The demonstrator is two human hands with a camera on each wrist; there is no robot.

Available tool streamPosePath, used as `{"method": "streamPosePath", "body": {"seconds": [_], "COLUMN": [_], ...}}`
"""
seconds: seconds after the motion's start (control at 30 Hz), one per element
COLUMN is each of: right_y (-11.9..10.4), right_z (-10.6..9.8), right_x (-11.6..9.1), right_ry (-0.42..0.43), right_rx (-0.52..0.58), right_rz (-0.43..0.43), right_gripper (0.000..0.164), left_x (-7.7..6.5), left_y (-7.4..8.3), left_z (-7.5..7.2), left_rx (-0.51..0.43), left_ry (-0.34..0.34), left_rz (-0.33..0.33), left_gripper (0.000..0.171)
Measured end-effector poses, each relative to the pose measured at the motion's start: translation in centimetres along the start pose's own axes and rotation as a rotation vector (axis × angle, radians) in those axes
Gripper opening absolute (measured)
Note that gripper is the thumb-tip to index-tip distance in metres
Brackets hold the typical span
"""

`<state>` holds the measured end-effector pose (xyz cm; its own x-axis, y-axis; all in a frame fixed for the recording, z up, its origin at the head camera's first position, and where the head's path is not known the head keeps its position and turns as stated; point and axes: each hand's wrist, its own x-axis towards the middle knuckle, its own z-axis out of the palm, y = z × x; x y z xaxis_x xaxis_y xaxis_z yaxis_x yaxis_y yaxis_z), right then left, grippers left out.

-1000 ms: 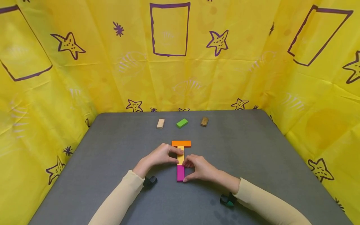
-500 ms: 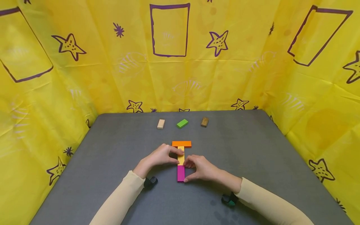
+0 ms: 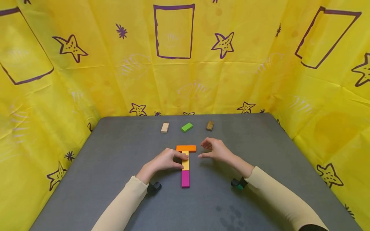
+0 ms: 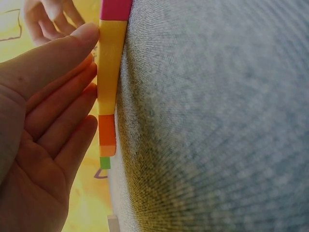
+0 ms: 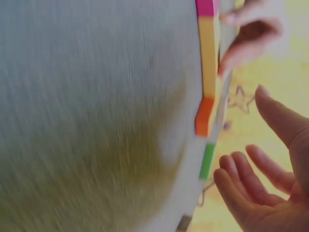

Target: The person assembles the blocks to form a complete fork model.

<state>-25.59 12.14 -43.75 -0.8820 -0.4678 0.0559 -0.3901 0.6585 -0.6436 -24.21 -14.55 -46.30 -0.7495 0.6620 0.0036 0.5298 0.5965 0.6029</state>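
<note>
Three wooden blocks form a T in the head view: an orange block (image 3: pixel 186 148) lies crosswise at the far end, a yellow block (image 3: pixel 186 164) runs from its middle toward me, and a magenta block (image 3: pixel 185 179) continues that line. My left hand (image 3: pixel 166 159) touches the yellow block, fingertips and thumb tip resting on it; the left wrist view shows these fingers fairly straight. Off to the right of the orange block, my right hand (image 3: pixel 217 150) hovers with relaxed fingers and thumb apart, holding nothing. In the right wrist view a gap shows between its thumb and fingers.
Toward the back of the grey table (image 3: pixel 138 205) lie a pale wood block (image 3: pixel 164 127), a green block (image 3: pixel 187 127) and a dark brown block (image 3: pixel 210 125), spaced apart in a row. A yellow patterned cloth (image 3: pixel 173 83) walls the back and both sides.
My right hand has let go of the magenta block and moved up and away, toward the right of the orange block. My left hand stays on the yellow block.
</note>
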Motion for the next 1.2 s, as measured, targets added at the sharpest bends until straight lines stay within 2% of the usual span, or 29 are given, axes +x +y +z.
{"method": "streamPosePath", "body": {"seconds": [0.53, 1.0, 1.2], "right_y": [4.8, 7.1, 7.1], "right_z": [-3.5, -4.0, -3.9], "right_x": [5.0, 7.7, 8.6], "right_ry": [0.108, 0.179, 0.194], "right_rx": [-0.048, -0.040, -0.035], "right_rz": [0.109, 0.235, 0.277], "right_gripper": [0.059, 0.062, 0.065], "left_x": [0.0, -0.4, -0.4], "left_y": [-0.3, -0.2, -0.2], "left_z": [0.3, 0.0, 0.1], "left_rx": [0.005, -0.035, -0.038], "left_ry": [0.024, -0.011, -0.004], "left_rz": [0.009, -0.025, -0.004], "left_gripper": [0.040, 0.041, 0.040]}}
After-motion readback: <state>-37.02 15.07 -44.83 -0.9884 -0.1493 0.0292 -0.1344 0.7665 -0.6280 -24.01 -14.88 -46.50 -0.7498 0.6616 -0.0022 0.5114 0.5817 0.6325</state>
